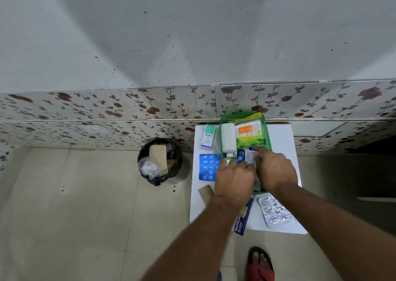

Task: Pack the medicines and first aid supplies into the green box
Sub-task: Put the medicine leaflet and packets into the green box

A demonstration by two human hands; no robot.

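The green box stands open on a small white table. Inside it lie a white bandage roll and a pack of cotton buds. Both hands press a blue-and-white medicine packet into the box's near half: my left hand grips its left side, my right hand its right. On the table lie a blue blister strip, an Optibex carton, a brown roll, a silver blister strip and a dark blue dressing packet.
A dustbin full of rubbish stands on the tiled floor left of the table. A floral-tiled wall runs right behind the table. My foot in a red sandal is below the table's near edge.
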